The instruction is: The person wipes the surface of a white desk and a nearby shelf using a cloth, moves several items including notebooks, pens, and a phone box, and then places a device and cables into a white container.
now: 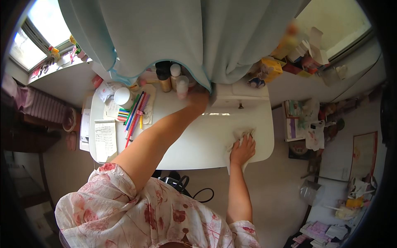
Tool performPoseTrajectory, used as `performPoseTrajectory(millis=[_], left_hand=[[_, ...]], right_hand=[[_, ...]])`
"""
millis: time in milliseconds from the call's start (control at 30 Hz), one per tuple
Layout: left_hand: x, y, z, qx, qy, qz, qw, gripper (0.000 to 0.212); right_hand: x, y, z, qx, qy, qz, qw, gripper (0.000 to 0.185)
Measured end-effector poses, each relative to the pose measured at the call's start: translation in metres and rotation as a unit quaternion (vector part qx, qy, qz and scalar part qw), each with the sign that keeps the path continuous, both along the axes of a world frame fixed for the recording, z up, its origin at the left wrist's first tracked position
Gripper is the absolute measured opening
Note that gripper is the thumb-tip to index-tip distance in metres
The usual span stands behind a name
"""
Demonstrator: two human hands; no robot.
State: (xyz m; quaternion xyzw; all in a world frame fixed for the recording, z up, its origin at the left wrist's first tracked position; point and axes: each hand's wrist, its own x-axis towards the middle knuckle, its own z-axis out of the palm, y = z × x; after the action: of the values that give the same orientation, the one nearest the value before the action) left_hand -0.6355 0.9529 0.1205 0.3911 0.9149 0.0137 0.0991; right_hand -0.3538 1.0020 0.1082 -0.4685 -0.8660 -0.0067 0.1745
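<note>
My left hand (198, 98) reaches across the white desk (189, 142) to its back edge. It is blurred, and the curtain hem partly covers its fingers, so its grip cannot be made out. Beside it stand a pink-and-white bottle (182, 87), a white-capped bottle (175, 72) and a black-capped bottle (164, 80). At the desk's front right, my right hand (243, 150) presses on a whitish cloth (229, 155). Part of the cloth hangs over the front edge, and some bunches up beyond the fingertips.
A pale curtain (155, 34) hangs over the desk's back. On the left lie a handwritten notepad (105, 139), several coloured pens (136, 111) and a white round container (123, 96). A white box-like unit (240, 94) stands at the back right, with a small plush figure (256, 82) on it.
</note>
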Motion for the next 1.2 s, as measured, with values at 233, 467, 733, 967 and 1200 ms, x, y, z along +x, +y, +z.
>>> performPoseTrajectory(millis=[233, 467, 733, 967, 1200], left_hand=[[-0.003, 0.001, -0.016, 0.143, 0.057, 0.091, 0.984, 0.044], [0.021, -0.042, -0.022, 0.250, -0.140, 0.027, 0.958, 0.042], [0.028, -0.170, 0.018, 0.408, -0.701, 0.185, 0.555, 0.053], [-0.012, -0.221, 0.033, 0.533, -0.697, 0.204, 0.434, 0.036], [-0.021, -0.232, 0.039, 0.565, -0.720, 0.213, 0.342, 0.039]], right_hand=[[-0.003, -0.001, 0.005, 0.002, -0.002, 0.009, 1.000, 0.042], [0.006, 0.006, 0.001, 0.000, -0.001, 0.010, 1.000, 0.044], [0.002, 0.002, 0.001, 0.008, -0.023, 0.004, 1.000, 0.043], [0.002, 0.002, 0.004, -0.007, -0.037, 0.000, 0.999, 0.041], [0.000, 0.002, 0.001, -0.002, -0.039, -0.001, 0.999, 0.040]])
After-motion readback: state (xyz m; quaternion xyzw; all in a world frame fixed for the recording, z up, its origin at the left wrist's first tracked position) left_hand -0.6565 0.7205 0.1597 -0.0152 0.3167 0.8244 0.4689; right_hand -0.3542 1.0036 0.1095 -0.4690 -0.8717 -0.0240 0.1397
